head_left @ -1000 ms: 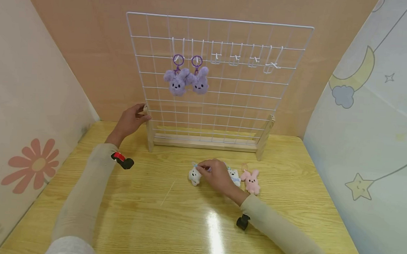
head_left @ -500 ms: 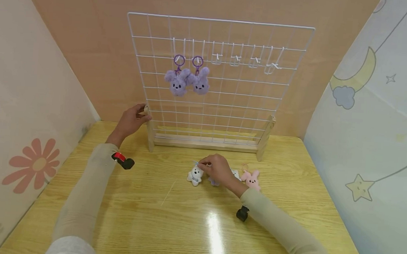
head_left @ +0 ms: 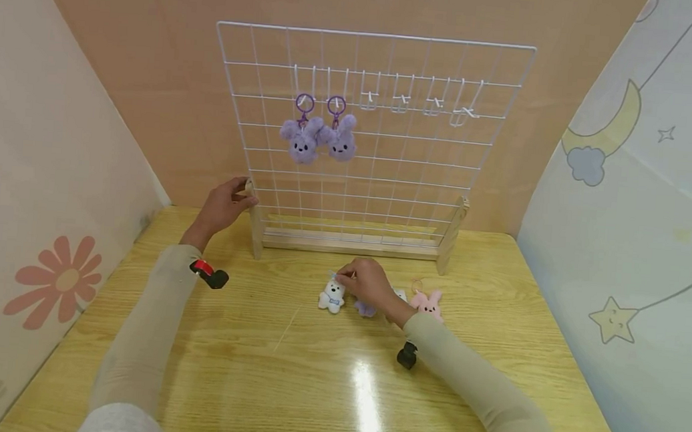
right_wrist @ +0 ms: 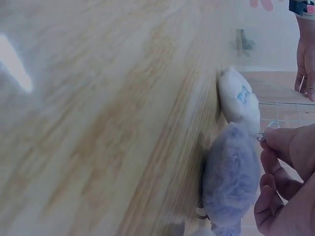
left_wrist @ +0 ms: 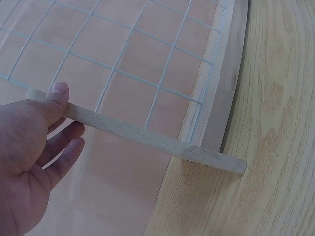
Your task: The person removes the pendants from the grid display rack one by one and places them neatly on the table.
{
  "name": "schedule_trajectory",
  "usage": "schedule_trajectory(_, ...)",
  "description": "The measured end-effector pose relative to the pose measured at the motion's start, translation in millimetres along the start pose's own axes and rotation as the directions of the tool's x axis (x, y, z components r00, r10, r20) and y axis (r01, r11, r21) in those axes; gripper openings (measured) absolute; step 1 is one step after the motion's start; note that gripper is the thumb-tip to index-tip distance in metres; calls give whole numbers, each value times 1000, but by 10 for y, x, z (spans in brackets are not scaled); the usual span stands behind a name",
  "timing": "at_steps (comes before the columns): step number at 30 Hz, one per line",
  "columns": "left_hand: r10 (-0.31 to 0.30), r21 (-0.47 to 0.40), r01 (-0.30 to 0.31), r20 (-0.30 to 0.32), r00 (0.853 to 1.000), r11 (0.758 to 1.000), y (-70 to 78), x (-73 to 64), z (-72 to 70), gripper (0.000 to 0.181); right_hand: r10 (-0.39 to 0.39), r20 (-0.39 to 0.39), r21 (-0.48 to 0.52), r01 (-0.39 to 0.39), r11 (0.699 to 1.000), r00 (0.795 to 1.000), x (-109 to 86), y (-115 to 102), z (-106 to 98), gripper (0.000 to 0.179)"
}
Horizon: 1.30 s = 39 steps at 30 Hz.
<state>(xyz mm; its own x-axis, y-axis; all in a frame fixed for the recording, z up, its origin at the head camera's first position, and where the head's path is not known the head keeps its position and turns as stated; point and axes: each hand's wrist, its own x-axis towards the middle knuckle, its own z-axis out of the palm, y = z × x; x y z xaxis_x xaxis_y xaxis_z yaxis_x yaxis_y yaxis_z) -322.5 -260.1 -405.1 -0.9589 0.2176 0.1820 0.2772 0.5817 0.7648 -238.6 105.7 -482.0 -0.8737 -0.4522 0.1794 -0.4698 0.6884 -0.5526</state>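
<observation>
My right hand (head_left: 368, 282) pinches the small ring (right_wrist: 270, 126) at the top of a white plush keychain (head_left: 332, 297) with a blue bow, between thumb and forefinger. A lilac plush keychain (right_wrist: 231, 177) lies right beside it, partly under my hand in the head view. Farther right are another white plush keychain (head_left: 401, 295), mostly covered by my wrist, and a pink bunny plush keychain (head_left: 428, 303). With thumb on one side and fingers on the other, my left hand (head_left: 224, 205) grips the upper end of the display rack's left wooden upright (left_wrist: 128, 130).
Behind the plushes stands a white wire grid (head_left: 380, 158) on a wooden base (head_left: 350, 246). Two purple plush keychains (head_left: 303, 143) hang from its left hooks. Several bare hooks (head_left: 400, 101) line the right part. Patterned panels flank the table (head_left: 263, 371).
The white plush keychain has turned face forward, its bow now showing, as my right hand lifted slightly at its ring. The lilac plush came into view beside it. My left hand has stayed put.
</observation>
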Motion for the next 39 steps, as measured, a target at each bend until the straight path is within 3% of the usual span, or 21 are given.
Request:
schedule_trajectory(21,2,-1,-2,0,1000,1000,-11,-6,5,66,-2,45,38,0,999,999,68,74,4,11)
schedule_trajectory(31,5,-7,-5,4,1000,1000,12,-9,-2,65,15,38,44,-17,999,999,77,2,-255,25)
schedule_trajectory(39,5,1,-5,5,1000,1000,21,-10,5,64,-89,-87,34,92,995,992,137,-187,-599,24)
